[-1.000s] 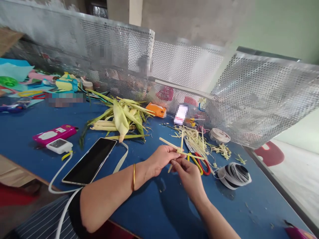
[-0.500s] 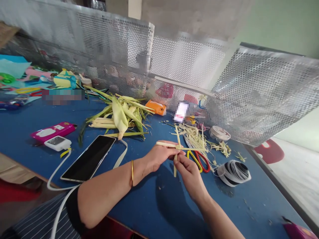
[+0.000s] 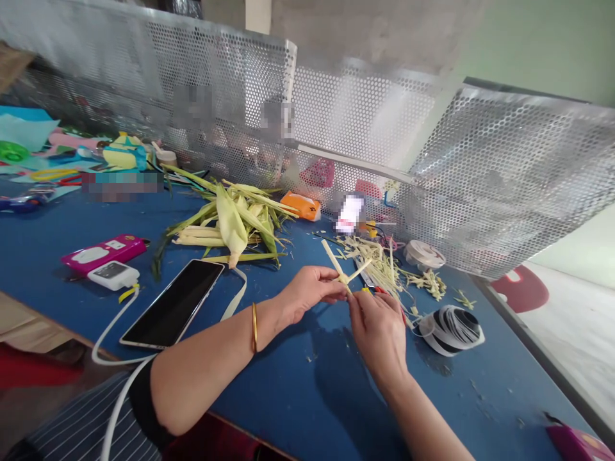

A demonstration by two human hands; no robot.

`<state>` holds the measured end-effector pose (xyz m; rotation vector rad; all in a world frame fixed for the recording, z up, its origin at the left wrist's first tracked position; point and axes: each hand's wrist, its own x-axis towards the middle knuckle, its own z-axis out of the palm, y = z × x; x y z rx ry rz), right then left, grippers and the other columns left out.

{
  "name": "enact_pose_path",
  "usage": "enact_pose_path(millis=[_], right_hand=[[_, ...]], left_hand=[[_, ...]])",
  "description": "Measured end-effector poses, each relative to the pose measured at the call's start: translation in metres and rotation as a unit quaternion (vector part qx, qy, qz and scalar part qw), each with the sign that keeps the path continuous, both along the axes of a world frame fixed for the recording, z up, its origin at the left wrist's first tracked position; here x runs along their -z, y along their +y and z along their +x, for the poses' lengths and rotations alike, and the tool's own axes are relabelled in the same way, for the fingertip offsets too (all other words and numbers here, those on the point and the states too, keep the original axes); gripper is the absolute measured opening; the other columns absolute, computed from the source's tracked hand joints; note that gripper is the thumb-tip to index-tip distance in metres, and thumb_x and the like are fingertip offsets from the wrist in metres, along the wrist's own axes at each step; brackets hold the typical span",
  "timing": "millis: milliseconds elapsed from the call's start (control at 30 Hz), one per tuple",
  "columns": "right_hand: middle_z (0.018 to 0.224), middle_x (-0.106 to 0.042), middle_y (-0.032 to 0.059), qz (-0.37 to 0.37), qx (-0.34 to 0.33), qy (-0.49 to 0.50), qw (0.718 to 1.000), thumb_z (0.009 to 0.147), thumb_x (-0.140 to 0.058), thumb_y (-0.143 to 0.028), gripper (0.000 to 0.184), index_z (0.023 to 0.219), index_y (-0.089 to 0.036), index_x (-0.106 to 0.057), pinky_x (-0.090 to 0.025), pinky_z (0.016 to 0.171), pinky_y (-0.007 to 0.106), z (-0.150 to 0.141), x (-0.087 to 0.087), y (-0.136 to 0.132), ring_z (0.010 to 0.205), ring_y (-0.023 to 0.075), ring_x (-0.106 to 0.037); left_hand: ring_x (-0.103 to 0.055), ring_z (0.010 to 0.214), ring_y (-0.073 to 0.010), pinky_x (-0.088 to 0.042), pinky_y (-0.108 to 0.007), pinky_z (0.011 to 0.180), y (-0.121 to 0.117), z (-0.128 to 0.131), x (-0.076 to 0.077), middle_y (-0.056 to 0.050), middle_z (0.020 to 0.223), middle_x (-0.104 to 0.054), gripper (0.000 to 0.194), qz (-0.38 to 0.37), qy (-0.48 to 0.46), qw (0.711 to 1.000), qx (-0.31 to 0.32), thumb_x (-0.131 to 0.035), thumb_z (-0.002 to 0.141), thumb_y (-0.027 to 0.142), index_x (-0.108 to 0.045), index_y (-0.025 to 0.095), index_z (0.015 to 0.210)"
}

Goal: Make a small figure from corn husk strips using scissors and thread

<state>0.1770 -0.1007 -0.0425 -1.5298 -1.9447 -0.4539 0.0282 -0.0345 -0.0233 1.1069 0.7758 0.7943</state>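
Pale strips of corn husk, crossed and folded at a small knot, form a woven husk piece (image 3: 344, 278) above the blue table. My left hand (image 3: 314, 287), a gold bangle on its wrist, pinches the piece from the left near the knot. From below right, my right hand (image 3: 379, 326) grips it with thumb and fingers closed. Two strip ends stick out past the knot, one up to the left and one up to the right. Scissors with red and yellow handles (image 3: 383, 291) lie behind my right hand, partly hidden by it.
A heap of green corn husks (image 3: 231, 221) lies left of my hands. Thin shredded strips (image 3: 379, 259) lie beyond them. A black tablet-like device (image 3: 175, 302), a magenta power bank (image 3: 106, 252), a black-and-white yarn spool (image 3: 451, 330), a tape roll (image 3: 425, 254) and an orange packet (image 3: 301, 206) are around.
The husk piece has turned in my hands, so its arms point diagonally now. My right hand has rolled over and moved slightly right, covering more of the scissors. My left hand still pinches it.
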Motion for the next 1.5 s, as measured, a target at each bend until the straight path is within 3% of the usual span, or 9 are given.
enact_pose_path(millis=[200, 500, 633, 700, 867, 967, 1167, 1400, 1500], right_hand=[[0.057, -0.055, -0.0014, -0.015, -0.027, 0.022, 0.999, 0.098, -0.042, -0.023, 0.032, 0.066, -0.022, -0.046, -0.033, 0.069, 0.032, -0.009, 0.003, -0.003, 0.054, 0.0154, -0.051], [0.06, -0.054, -0.0005, -0.029, -0.098, 0.064, 0.993, 0.096, -0.04, -0.018, 0.032, 0.065, -0.021, -0.048, -0.033, 0.072, 0.033, -0.013, -0.007, -0.007, 0.058, 0.0152, -0.048], [0.057, -0.054, 0.0002, -0.096, -0.095, 0.174, 0.975, 0.096, -0.043, -0.031, 0.038, 0.061, -0.021, -0.051, -0.035, 0.072, 0.033, -0.01, -0.006, -0.006, 0.06, 0.016, -0.049], [0.058, -0.056, 0.0015, -0.168, -0.07, 0.327, 0.927, 0.094, -0.045, -0.048, 0.045, 0.061, -0.02, -0.058, -0.037, 0.068, 0.032, -0.005, -0.005, -0.002, 0.061, 0.0169, -0.052], [0.059, -0.057, 0.0, -0.234, -0.061, 0.694, 0.679, 0.072, -0.066, -0.068, 0.051, 0.077, -0.017, -0.07, -0.043, 0.057, 0.028, 0.01, -0.002, 0.012, 0.056, 0.0142, -0.053], [0.058, -0.054, -0.0037, -0.211, -0.09, 0.749, 0.622, 0.059, -0.085, -0.05, 0.041, 0.077, -0.017, -0.07, -0.042, 0.052, 0.023, 0.011, -0.003, 0.014, 0.052, 0.0092, -0.048], [0.058, -0.06, -0.0009, -0.176, -0.089, 0.708, 0.678, 0.061, -0.084, -0.047, 0.036, 0.07, -0.015, -0.069, -0.043, 0.054, 0.024, 0.004, -0.002, 0.011, 0.054, 0.0103, -0.052], [0.056, -0.058, -0.0019, -0.143, -0.069, 0.706, 0.69, 0.061, -0.082, -0.047, 0.036, 0.067, -0.015, -0.068, -0.041, 0.053, 0.025, 0.009, 0.009, 0.018, 0.051, 0.0101, -0.049], [0.061, -0.06, -0.0002, -0.144, -0.039, 0.646, 0.749, 0.066, -0.076, -0.049, 0.035, 0.074, -0.016, -0.067, -0.044, 0.058, 0.029, 0.023, 0.005, 0.02, 0.056, 0.014, -0.053]], left_hand=[[-0.061, 0.071, -0.0118, -0.048, -0.026, 0.074, -0.003, 0.007, 0.007, -0.002, 0.074, -0.069, 0.023, -0.031, -0.004, 0.999, -0.041, -0.083, 0.062, 0.029, -0.073, 0.014, 0.077], [-0.059, 0.067, -0.0105, -0.047, -0.028, 0.076, -0.007, 0.011, 0.009, -0.003, 0.07, -0.069, 0.027, -0.069, -0.053, 0.994, -0.063, -0.086, 0.058, 0.03, -0.072, 0.012, 0.073], [-0.062, 0.07, -0.0118, -0.048, -0.028, 0.077, -0.005, 0.008, 0.007, -0.004, 0.075, -0.071, 0.027, -0.066, -0.059, 0.994, -0.064, -0.084, 0.061, 0.031, -0.071, 0.013, 0.077], [-0.064, 0.073, -0.0132, -0.049, -0.028, 0.078, -0.002, 0.005, 0.003, -0.005, 0.081, -0.073, 0.027, -0.071, -0.05, 0.995, -0.052, -0.082, 0.063, 0.032, -0.07, 0.014, 0.079], [-0.069, 0.08, -0.0182, -0.049, -0.029, 0.077, 0.0, -0.002, -0.007, -0.008, 0.086, -0.075, 0.029, -0.085, -0.012, 0.994, 0.066, -0.076, 0.067, 0.038, -0.071, 0.015, 0.084], [-0.069, 0.078, -0.0182, -0.049, -0.029, 0.074, -0.003, -0.001, -0.006, -0.009, 0.084, -0.075, 0.035, -0.078, 0.006, 0.992, 0.102, -0.076, 0.068, 0.046, -0.07, 0.015, 0.083], [-0.061, 0.062, -0.0115, -0.047, -0.026, 0.068, -0.008, 0.008, 0.006, -0.002, 0.064, -0.067, 0.037, -0.052, -0.004, 0.997, 0.05, -0.084, 0.058, 0.044, -0.066, 0.014, 0.069], [-0.058, 0.058, -0.011, -0.045, -0.025, 0.064, -0.011, 0.011, 0.002, -0.003, 0.06, -0.066, 0.03, -0.047, 0.027, 0.997, 0.059, -0.083, 0.057, 0.039, -0.07, 0.013, 0.064], [-0.059, 0.058, -0.0119, -0.047, -0.026, 0.065, -0.012, 0.009, 0.0, -0.004, 0.061, -0.067, 0.034, -0.045, 0.038, 0.997, 0.058, -0.085, 0.055, 0.041, -0.071, 0.012, 0.064]])
